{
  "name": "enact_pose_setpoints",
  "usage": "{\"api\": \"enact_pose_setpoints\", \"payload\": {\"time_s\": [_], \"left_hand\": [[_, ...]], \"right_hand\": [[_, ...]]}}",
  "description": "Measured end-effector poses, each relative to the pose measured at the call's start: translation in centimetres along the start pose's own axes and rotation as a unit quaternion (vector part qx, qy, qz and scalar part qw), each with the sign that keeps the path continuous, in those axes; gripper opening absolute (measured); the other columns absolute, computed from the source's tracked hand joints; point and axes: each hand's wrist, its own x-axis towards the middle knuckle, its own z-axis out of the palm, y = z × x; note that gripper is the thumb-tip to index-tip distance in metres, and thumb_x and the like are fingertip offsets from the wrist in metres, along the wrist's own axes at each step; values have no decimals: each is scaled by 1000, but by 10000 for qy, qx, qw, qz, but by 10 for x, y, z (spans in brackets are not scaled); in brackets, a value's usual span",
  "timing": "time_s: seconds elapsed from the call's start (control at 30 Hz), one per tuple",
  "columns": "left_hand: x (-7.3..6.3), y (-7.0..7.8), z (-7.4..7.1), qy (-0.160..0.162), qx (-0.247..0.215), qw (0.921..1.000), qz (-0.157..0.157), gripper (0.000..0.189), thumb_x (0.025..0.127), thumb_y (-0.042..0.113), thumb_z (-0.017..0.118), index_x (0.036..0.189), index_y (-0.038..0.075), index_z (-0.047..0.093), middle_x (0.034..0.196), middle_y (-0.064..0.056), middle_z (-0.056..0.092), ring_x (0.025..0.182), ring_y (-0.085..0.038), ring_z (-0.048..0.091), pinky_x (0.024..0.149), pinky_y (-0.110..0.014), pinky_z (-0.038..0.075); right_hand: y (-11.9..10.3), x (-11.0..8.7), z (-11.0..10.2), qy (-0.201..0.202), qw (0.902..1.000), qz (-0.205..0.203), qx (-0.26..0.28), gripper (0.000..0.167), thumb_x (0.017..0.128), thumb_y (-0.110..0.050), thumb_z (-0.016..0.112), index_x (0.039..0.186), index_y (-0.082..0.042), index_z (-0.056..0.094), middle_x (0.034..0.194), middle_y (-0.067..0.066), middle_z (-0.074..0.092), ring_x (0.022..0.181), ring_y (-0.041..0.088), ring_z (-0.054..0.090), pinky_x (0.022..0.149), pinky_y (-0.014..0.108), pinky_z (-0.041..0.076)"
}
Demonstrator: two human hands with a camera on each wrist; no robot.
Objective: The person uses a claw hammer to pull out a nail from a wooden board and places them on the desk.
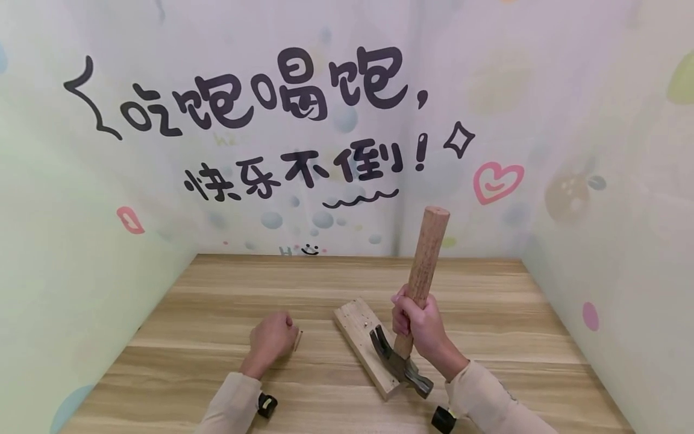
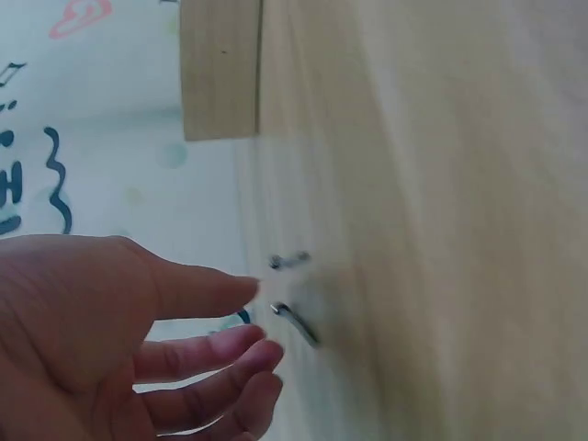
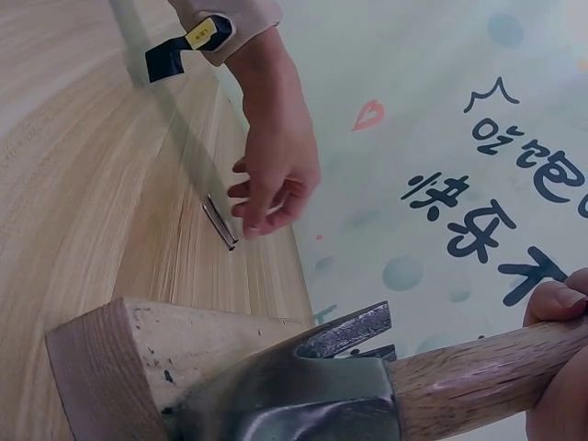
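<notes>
My right hand (image 1: 422,319) grips a claw hammer by its wooden handle (image 1: 428,256), just above the head. The hammer's metal head (image 1: 400,361) is low, with the handle pointing up. It overlaps a wooden block (image 1: 352,325) lying on the table; whether they touch I cannot tell. My left hand (image 1: 273,337) is low over the table, left of the block. In the left wrist view its thumb and loosely bent fingers are apart, holding nothing. Close to the fingertips lie two metal nails (image 2: 296,326), side by side in the right wrist view.
The wood-grained table (image 1: 190,325) is bounded by pale printed curtains or walls, with large black lettering (image 1: 303,90) on the back one. Each wrist wears a black device, such as the left wrist device (image 1: 267,405). Small dark marks dot the block's surface.
</notes>
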Motion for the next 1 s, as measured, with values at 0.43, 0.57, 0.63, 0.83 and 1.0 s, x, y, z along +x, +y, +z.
{"api": "enact_pose_setpoints", "payload": {"time_s": [0.43, 0.57, 0.63, 0.83, 1.0], "left_hand": [[18, 58, 19, 552, -321, 9896, 1293, 13, 95, 18, 62, 96, 6, 68, 75, -3, 65, 60, -13, 55, 52, -30, 46], [24, 73, 32, 475, -163, 9880, 1458, 21, 98, 24, 59, 100, 6, 69, 81, -8, 67, 65, -18, 59, 56, -34, 48], [25, 79, 37, 344, -67, 9889, 1446, 26, 100, 28, 56, 104, 5, 68, 85, -10, 66, 71, -23, 61, 59, -36, 49], [28, 91, 48, 197, 76, 9893, 1441, 30, 102, 31, 52, 106, 5, 68, 94, -14, 68, 87, -34, 66, 69, -47, 54], [31, 95, 55, 110, 163, 9908, 1338, 36, 105, 33, 47, 113, 4, 66, 100, -17, 68, 93, -36, 66, 74, -49, 54]], "right_hand": [[1, 2, 3, 46, 9999, 29, -153, 18, 94, -1, 51, 78, -7, 44, 49, 0, 34, 41, 13, 31, 40, 26, 29], [4, 4, 6, 160, 9989, 205, -381, 19, 95, -3, 53, 78, -6, 44, 49, 0, 35, 41, 12, 32, 41, 25, 30], [4, 5, 7, 235, 9980, 308, -493, 20, 96, -4, 53, 78, -5, 44, 48, -1, 37, 41, 11, 33, 41, 24, 31], [4, 11, 9, 482, 9942, 589, -757, 23, 96, -9, 56, 77, -5, 44, 48, -2, 39, 40, 10, 35, 43, 24, 33], [5, 18, 13, 755, 9887, 889, -940, 27, 96, -9, 55, 72, -3, 44, 47, -1, 39, 40, 12, 35, 43, 25, 34]]}}
